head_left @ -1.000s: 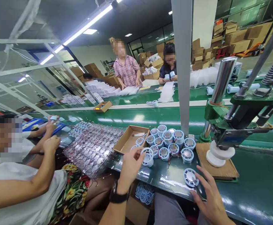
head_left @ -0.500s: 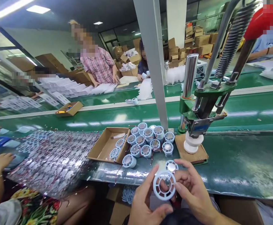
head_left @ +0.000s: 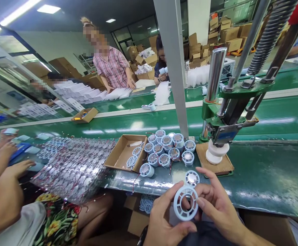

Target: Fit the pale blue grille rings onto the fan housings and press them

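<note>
Close in front of me, a light-blue spoked plastic ring point(head_left: 176, 205) is held up between both hands, its open middle facing me. My left hand point(head_left: 161, 218) is closed around its left side, thumb along the lower edge. My right hand point(head_left: 219, 208) pinches the right edge with thumb and bent fingers, the index finger stretched out beyond. Just behind the ring, a light-blue round part with a silver disc centre point(head_left: 192, 178) lies on the bench. Farther back, several blue cylindrical units point(head_left: 164, 160) with silver discs and thin red and dark wires sit clustered.
A hand press point(head_left: 226, 123) with a white round head point(head_left: 217, 152) stands over a board at right. Left of the units lies a cardboard box point(head_left: 119, 150) with blue rings, then a mass of wired silver parts point(head_left: 79, 167). A co-worker's arm point(head_left: 7, 191) reaches in from the left.
The view has shifted slightly, so the bench things sit a little differently in the picture. Both hands still hold the ring, which is turned slightly. At left, more of the co-workers' arms shows.
</note>
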The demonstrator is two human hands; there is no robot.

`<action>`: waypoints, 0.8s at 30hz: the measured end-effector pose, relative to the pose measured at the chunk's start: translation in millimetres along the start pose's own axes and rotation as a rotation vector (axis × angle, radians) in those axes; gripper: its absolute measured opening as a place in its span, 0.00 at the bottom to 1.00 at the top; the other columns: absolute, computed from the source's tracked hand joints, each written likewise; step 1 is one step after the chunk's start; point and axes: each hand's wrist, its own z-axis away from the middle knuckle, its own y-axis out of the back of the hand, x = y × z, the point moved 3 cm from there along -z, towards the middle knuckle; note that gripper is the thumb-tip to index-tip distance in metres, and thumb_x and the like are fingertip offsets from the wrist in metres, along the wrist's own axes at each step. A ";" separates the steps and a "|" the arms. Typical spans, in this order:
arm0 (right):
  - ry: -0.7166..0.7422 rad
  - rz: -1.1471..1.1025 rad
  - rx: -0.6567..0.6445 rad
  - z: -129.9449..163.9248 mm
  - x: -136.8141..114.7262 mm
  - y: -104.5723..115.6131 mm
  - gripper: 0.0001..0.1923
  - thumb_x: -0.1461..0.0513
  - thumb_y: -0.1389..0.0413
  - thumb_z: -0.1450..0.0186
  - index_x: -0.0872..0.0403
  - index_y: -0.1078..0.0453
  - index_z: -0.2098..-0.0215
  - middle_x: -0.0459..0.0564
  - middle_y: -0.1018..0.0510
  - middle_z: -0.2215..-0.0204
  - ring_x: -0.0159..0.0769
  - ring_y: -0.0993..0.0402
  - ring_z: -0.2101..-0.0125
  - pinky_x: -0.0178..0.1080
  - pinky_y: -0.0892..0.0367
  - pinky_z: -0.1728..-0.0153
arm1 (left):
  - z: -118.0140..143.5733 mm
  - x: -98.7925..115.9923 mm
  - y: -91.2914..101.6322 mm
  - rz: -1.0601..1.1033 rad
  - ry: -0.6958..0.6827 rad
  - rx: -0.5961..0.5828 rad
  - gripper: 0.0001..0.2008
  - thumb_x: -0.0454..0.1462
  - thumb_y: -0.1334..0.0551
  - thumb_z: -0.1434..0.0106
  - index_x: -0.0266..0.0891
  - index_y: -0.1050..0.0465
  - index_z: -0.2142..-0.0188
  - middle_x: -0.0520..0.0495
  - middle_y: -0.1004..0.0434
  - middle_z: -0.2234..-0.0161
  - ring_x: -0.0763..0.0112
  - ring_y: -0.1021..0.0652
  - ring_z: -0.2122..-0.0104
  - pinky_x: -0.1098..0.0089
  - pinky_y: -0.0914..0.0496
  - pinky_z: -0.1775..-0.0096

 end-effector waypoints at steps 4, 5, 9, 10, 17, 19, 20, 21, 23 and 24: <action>-0.010 -0.022 -0.023 -0.4 1.5 -0.6 0.32 0.53 0.38 0.32 0.43 0.49 0.37 0.42 0.23 0.71 0.27 0.25 0.77 0.29 0.32 0.75 | 0.6 -0.1 1.0 0.003 -0.008 0.003 0.43 0.59 0.27 0.52 0.40 0.25 0.42 0.40 0.18 0.64 0.53 0.19 0.61 0.62 0.23 0.57; -0.009 -0.032 -0.030 -0.7 1.3 -0.9 0.31 0.54 0.38 0.32 0.43 0.49 0.37 0.42 0.22 0.70 0.27 0.25 0.76 0.29 0.32 0.75 | 0.8 -0.2 0.9 0.005 -0.012 0.006 0.43 0.59 0.27 0.52 0.40 0.25 0.42 0.40 0.18 0.65 0.53 0.19 0.61 0.63 0.23 0.56; -0.007 -0.035 -0.043 -1.1 1.6 -1.2 0.30 0.55 0.39 0.31 0.42 0.49 0.37 0.42 0.23 0.70 0.26 0.26 0.76 0.28 0.32 0.74 | 1.6 -0.7 -0.1 0.010 -0.030 0.026 0.42 0.59 0.26 0.53 0.40 0.24 0.42 0.40 0.17 0.64 0.55 0.19 0.62 0.63 0.22 0.56; -0.003 -0.029 -0.042 -0.8 1.9 -0.9 0.30 0.55 0.39 0.31 0.42 0.49 0.37 0.42 0.23 0.70 0.26 0.27 0.77 0.28 0.32 0.74 | 2.0 -0.8 -0.2 0.011 -0.035 0.035 0.42 0.59 0.26 0.53 0.40 0.24 0.43 0.40 0.17 0.64 0.55 0.19 0.62 0.63 0.22 0.56; 0.095 0.118 -0.057 3.5 2.6 2.1 0.28 0.56 0.43 0.28 0.41 0.52 0.35 0.44 0.24 0.68 0.29 0.25 0.72 0.31 0.30 0.72 | 4.4 0.9 -1.6 0.042 -0.034 0.088 0.36 0.55 0.23 0.55 0.42 0.19 0.49 0.42 0.17 0.67 0.56 0.18 0.64 0.63 0.21 0.56; 0.110 0.149 -0.068 3.2 3.0 2.3 0.28 0.55 0.44 0.27 0.40 0.52 0.35 0.44 0.23 0.68 0.30 0.25 0.72 0.31 0.30 0.72 | 4.7 3.8 -2.0 0.070 -0.025 0.097 0.36 0.56 0.23 0.56 0.43 0.19 0.50 0.42 0.17 0.67 0.56 0.18 0.64 0.63 0.21 0.56; 0.116 0.155 -0.065 2.8 3.2 2.4 0.28 0.55 0.44 0.27 0.40 0.53 0.35 0.44 0.23 0.68 0.30 0.25 0.72 0.31 0.30 0.72 | 4.6 6.0 -2.0 0.082 -0.019 0.099 0.37 0.57 0.24 0.55 0.42 0.19 0.49 0.42 0.17 0.66 0.55 0.17 0.63 0.64 0.22 0.56; 0.124 0.156 -0.055 2.6 3.5 2.7 0.29 0.55 0.44 0.27 0.40 0.53 0.35 0.44 0.23 0.68 0.29 0.26 0.73 0.31 0.30 0.73 | 4.2 8.6 -1.8 0.088 -0.011 0.103 0.37 0.58 0.25 0.53 0.41 0.20 0.48 0.41 0.16 0.66 0.55 0.17 0.62 0.64 0.22 0.57; 0.131 0.162 -0.019 2.9 4.2 3.8 0.30 0.55 0.43 0.28 0.40 0.53 0.34 0.43 0.24 0.69 0.29 0.27 0.75 0.31 0.31 0.74 | 2.4 14.2 -0.9 0.079 0.019 0.119 0.33 0.58 0.29 0.46 0.39 0.20 0.49 0.41 0.16 0.67 0.57 0.17 0.64 0.65 0.22 0.59; 0.136 0.176 -0.003 3.6 4.6 4.3 0.31 0.55 0.43 0.29 0.41 0.53 0.34 0.43 0.24 0.70 0.29 0.28 0.76 0.32 0.32 0.75 | 1.1 16.6 -0.3 0.069 0.041 0.132 0.30 0.57 0.31 0.43 0.38 0.19 0.51 0.41 0.16 0.68 0.59 0.17 0.67 0.66 0.22 0.61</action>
